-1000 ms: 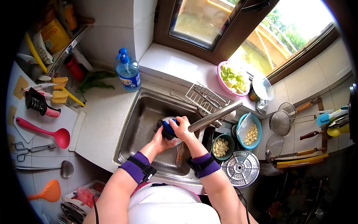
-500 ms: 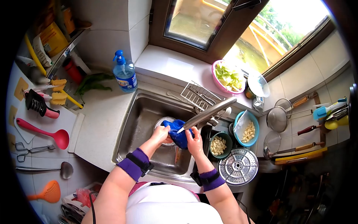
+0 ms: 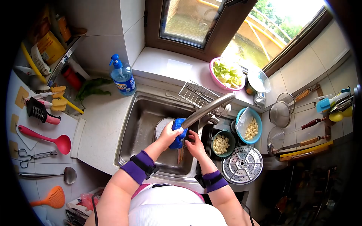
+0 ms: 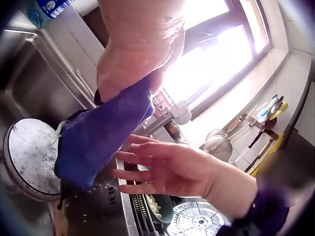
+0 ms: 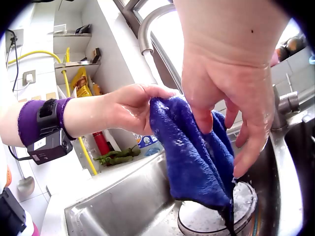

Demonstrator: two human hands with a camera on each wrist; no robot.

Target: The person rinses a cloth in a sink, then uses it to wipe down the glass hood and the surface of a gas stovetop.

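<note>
My left hand (image 3: 167, 136) pinches a wet blue cloth (image 3: 178, 132) by its upper edge, beneath the steel faucet (image 3: 208, 110). In the right wrist view the cloth (image 5: 189, 152) hangs from the left hand (image 5: 133, 108), and water runs from the spout. My right hand (image 3: 196, 145) is just right of the cloth; its fingers are spread in the left wrist view, where the palm (image 4: 172, 169) faces the cloth. Below, in the sink (image 3: 141, 113), stands a round white dish (image 4: 33, 157) with a dark rim, wet with suds or water.
A blue soap bottle (image 3: 123, 80) stands on the counter left of the sink. Right of it are a green bowl (image 3: 230, 150) and a blue bowl (image 3: 257, 137) of pale cloves, and a perforated steel disc (image 3: 242, 165). A wire rack (image 3: 196, 95) is behind.
The dark and blue bundle held between both hands has opened out into a hanging blue cloth. My right hand has come off it and moved slightly right; the left still holds it.
</note>
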